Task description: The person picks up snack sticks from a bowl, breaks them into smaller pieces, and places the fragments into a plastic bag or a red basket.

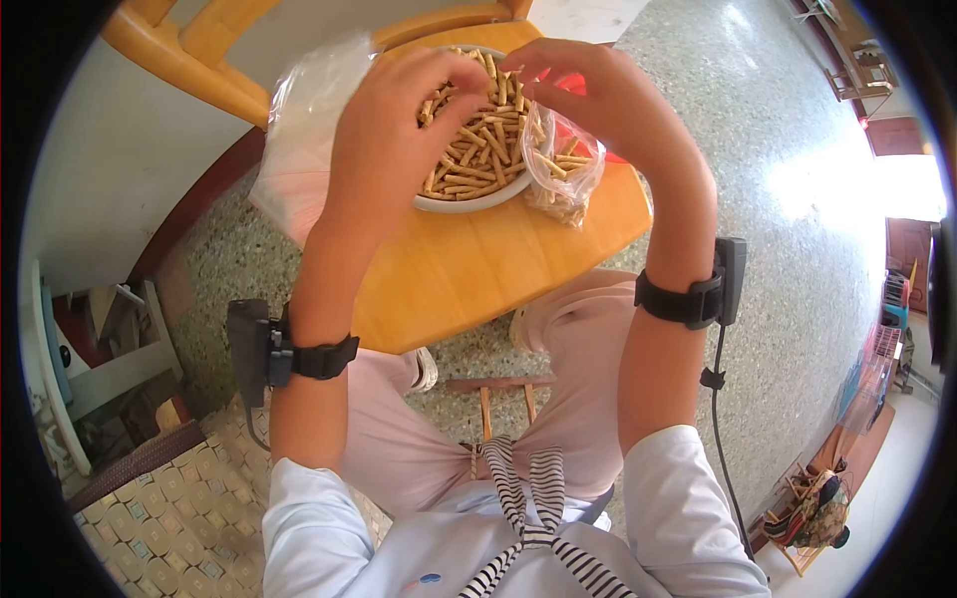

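Note:
A round pale bowl [469, 204] full of short tan sticks [485, 149] rests on a wooden chair seat [469, 269]. My left hand [419, 95] is over the bowl's left side, thumb and fingers curved apart, with no stick visible between them. Above the right rim, my right hand [573, 85] has its fingers bent; its fingertips are near the sticks, and whether they pinch one is too small to tell. Beneath it a clear plastic bag [570, 184], partly filled with the same sticks, leans against the bowl. Something red shows behind that bag.
A larger clear plastic bag [309, 130] lies at the seat's left edge, by the wooden chair back [194, 65]. My legs are below the seat, with a small wooden stool piece [498, 384] between them. A patterned mat [179, 518] is at lower left.

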